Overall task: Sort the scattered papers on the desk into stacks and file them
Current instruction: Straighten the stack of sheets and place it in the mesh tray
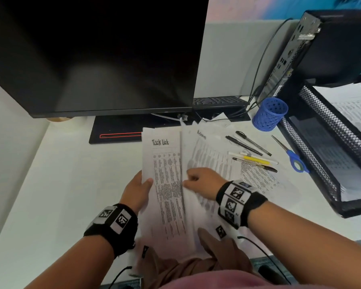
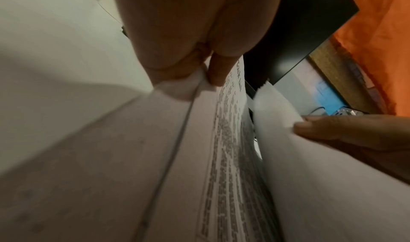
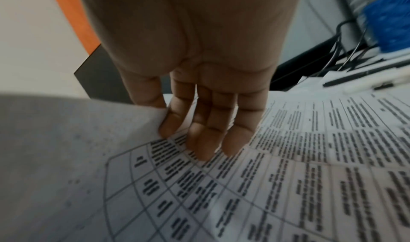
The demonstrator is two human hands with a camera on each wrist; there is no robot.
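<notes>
My left hand (image 1: pixel 141 189) grips the left edge of a stack of printed sheets (image 1: pixel 167 184), thumb on top; the top sheet is headed "Task List". In the left wrist view the thumb (image 2: pixel 216 70) pinches this stack (image 2: pixel 221 140). My right hand (image 1: pixel 200 182) pinches the left edge of a single sheet (image 1: pixel 211 155) lifted beside the stack, thumb and forefinger on it. In the right wrist view the fingers (image 3: pixel 208 132) hold that raised sheet (image 3: pixel 77 149) above a printed table sheet (image 3: pixel 288 175). More printed papers (image 1: pixel 258 180) lie underneath to the right.
A dark monitor (image 1: pixel 92 55) stands behind, its base (image 1: pixel 117 130) ahead of the papers. Several pens (image 1: pixel 252 151), blue-handled scissors (image 1: pixel 290 153) and a blue pen cup (image 1: pixel 270 113) lie right. A black mesh tray (image 1: pixel 321 147) with papers and a computer case (image 1: pixel 325 42) stand far right.
</notes>
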